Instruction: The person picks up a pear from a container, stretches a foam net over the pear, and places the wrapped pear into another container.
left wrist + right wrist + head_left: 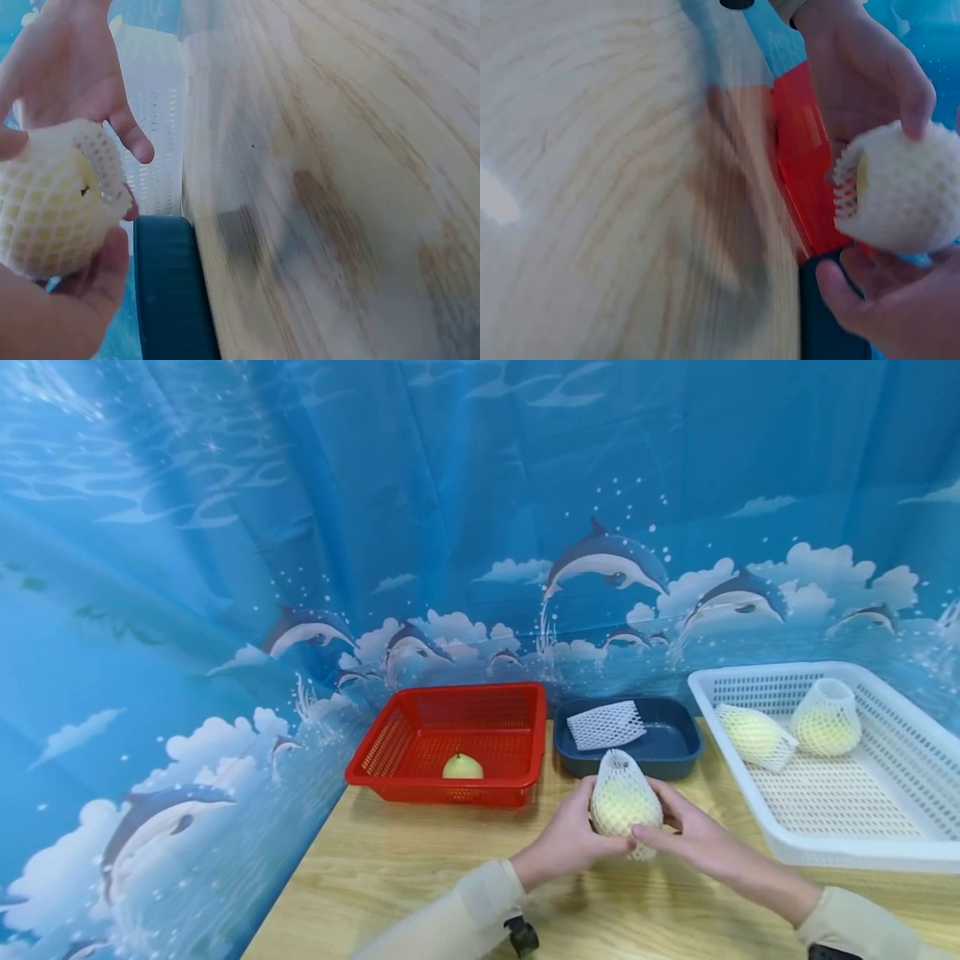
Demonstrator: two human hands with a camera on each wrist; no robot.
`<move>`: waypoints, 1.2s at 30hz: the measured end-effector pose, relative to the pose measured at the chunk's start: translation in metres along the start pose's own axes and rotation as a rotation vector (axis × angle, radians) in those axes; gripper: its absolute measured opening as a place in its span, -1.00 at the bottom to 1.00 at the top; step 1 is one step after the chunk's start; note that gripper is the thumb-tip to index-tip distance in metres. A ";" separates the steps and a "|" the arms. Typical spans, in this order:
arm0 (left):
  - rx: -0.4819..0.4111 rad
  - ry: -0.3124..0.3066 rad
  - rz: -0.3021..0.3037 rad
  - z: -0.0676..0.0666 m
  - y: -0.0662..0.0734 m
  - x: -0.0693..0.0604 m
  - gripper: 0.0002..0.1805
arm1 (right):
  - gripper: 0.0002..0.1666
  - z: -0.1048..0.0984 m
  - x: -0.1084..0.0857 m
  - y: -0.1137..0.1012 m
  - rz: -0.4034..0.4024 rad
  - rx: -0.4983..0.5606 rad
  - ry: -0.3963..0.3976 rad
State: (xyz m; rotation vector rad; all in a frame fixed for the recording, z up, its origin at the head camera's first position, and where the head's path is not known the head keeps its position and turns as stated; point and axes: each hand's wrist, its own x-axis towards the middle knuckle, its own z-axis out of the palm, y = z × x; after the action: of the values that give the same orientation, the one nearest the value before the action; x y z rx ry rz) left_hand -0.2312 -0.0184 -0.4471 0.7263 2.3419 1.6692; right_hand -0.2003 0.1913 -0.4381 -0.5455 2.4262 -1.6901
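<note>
A yellow-green pear in a white foam net (624, 802) is held above the table between my two hands. My left hand (567, 835) grips it, its thumb lying on the net in the right wrist view. Close against the pear's other side is my right hand (693, 831). Its palm is spread and its thumb stands off the net in the left wrist view; how firmly its fingers touch is hidden. One end of the net (846, 187) gapes, showing some bare pear skin. A bare pear (462, 767) sits in the red basket (442, 789).
Behind my hands a dark blue tray (678, 768) contains a flat white foam net (606, 725). At the right, a white basket (832, 852) holds two netted pears (825, 727). A blue dolphin-print curtain (480, 527) hangs behind the wooden table (390, 860).
</note>
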 end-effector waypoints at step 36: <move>0.074 0.070 -0.030 0.006 0.012 -0.002 -0.11 | -0.25 0.001 -0.002 -0.004 0.038 0.081 0.146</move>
State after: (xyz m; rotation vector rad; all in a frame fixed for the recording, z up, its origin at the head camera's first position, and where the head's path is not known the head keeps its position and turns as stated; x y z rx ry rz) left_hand -0.2233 -0.0114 -0.4383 0.6530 2.4612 1.6293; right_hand -0.1973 0.1896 -0.4354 -0.3756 2.4343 -1.8637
